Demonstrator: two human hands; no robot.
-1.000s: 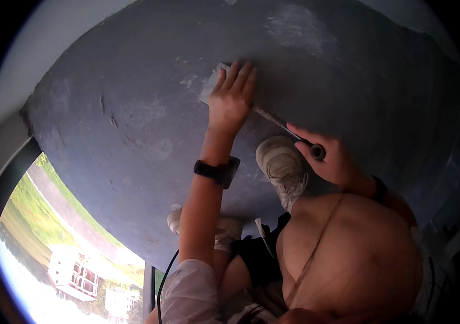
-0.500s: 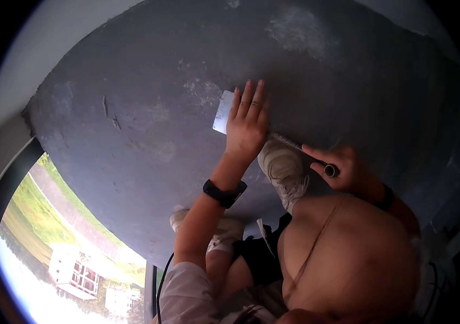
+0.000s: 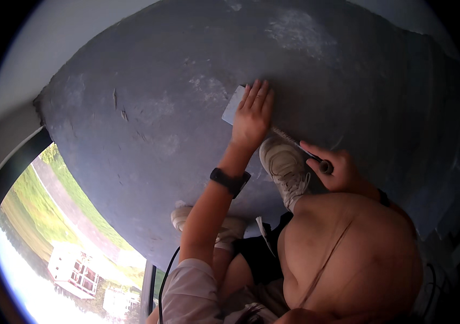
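Note:
My left hand (image 3: 251, 119) lies flat, fingers stretched out and close together, over a thin whitish plate (image 3: 232, 106) on the grey floor. Only the plate's left part shows; my palm and fingers hide the rest. In my right hand (image 3: 340, 171) is a hand tool with a narrow, rough-edged blade (image 3: 286, 135) and a dark, round-ended handle (image 3: 325, 167). The index finger stretches along the tool toward the blade. Its blade points up and left to the side of my left hand, and the hand hides whether its tip touches the plate.
Just below the blade is my shoe (image 3: 284, 164), with my bent knee (image 3: 348, 248) beside my right forearm. The grey floor (image 3: 149, 151) has pale smudges and small debris (image 3: 124, 115). A window (image 3: 68, 227) fills the lower left, and a black cable (image 3: 168, 275) hangs by my left sleeve.
The view has shifted slightly, so floor marks sit farther right. My right hand and the tool have moved a little toward my left hand, which still lies on the plate.

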